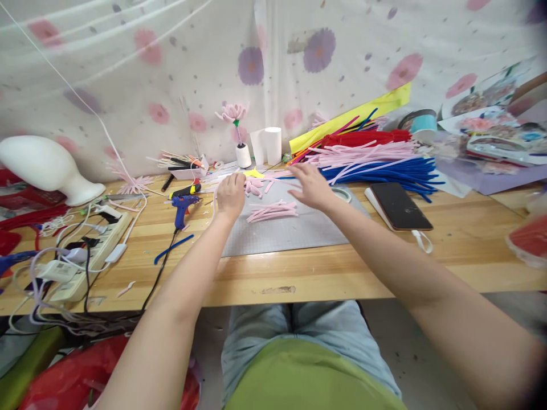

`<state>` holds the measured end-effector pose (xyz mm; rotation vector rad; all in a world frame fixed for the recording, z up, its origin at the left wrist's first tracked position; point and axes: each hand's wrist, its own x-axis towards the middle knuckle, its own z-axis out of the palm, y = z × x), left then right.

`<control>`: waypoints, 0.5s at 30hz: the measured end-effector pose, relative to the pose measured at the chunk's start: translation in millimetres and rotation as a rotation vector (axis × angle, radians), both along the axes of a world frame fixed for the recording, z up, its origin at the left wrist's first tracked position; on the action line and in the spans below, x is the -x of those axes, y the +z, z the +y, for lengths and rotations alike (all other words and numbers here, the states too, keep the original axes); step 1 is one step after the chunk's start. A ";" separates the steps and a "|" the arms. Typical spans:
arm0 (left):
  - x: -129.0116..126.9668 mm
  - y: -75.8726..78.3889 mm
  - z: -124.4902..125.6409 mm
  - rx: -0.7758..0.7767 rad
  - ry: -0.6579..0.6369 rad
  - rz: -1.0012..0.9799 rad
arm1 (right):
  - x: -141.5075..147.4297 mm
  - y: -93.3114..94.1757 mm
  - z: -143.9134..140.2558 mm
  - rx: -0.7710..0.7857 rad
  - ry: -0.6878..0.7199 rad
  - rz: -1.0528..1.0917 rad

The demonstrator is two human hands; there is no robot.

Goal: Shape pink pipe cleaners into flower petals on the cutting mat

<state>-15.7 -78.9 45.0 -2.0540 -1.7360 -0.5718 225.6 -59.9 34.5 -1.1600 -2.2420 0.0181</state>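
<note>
My left hand [231,195] is closed above the left side of the grey cutting mat [286,239]. Its fingertips are hidden, and I cannot make out what they hold. Pink petal shapes bent from pipe cleaners [253,187] lie just right of its fingers. With fingers spread, my right hand [311,187] hovers over the mat's far right part and holds nothing I can see. Between the hands, nearer to me, rests a small pile of cut pink pipe cleaners [273,212]. A roll of tape [342,195] lies beyond my right wrist.
Pink pipe cleaners [363,152] and blue pipe cleaners [384,175] are heaped at the back right, near a phone [400,206]. A blue glue gun [183,210] and a power strip [94,256] with tangled cables lie left. A pink flower [233,113] stands at the back.
</note>
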 end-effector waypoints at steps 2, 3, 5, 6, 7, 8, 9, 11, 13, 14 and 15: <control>-7.3 2.2 -2.3 -0.007 -0.028 -0.021 | 17.7 -0.7 -0.6 0.055 0.117 -0.020; -9.7 1.8 -3.0 0.007 -0.052 -0.023 | 24.5 -2.0 0.0 0.093 0.123 -0.013; -11.1 -2.2 -4.0 0.067 -0.087 -0.020 | 32.3 -4.2 2.5 0.173 0.034 0.020; -9.9 -5.6 -4.3 0.114 -0.092 -0.019 | 33.2 -4.3 4.0 0.203 -0.028 0.039; -7.6 -9.7 -4.7 0.172 -0.091 -0.017 | 32.4 -3.7 5.4 0.225 -0.091 0.061; -4.4 -14.2 -5.0 0.237 -0.083 -0.019 | 30.3 -2.4 6.6 0.240 -0.145 0.085; -0.7 -18.8 -5.4 0.307 -0.069 -0.025 | 27.6 -1.0 7.3 0.248 -0.187 0.110; 7.0 -26.6 -5.9 0.429 -0.013 -0.060 | 22.3 1.1 7.6 0.263 -0.223 0.145; 12.4 -30.8 -6.1 0.481 0.049 -0.138 | 20.1 0.4 7.4 0.290 -0.205 0.179; 13.6 -31.2 -6.2 0.481 0.066 -0.186 | 20.7 -0.9 7.6 0.316 -0.185 0.214; 13.7 -30.6 -6.4 0.472 0.068 -0.235 | 22.2 -2.3 8.2 0.356 -0.163 0.277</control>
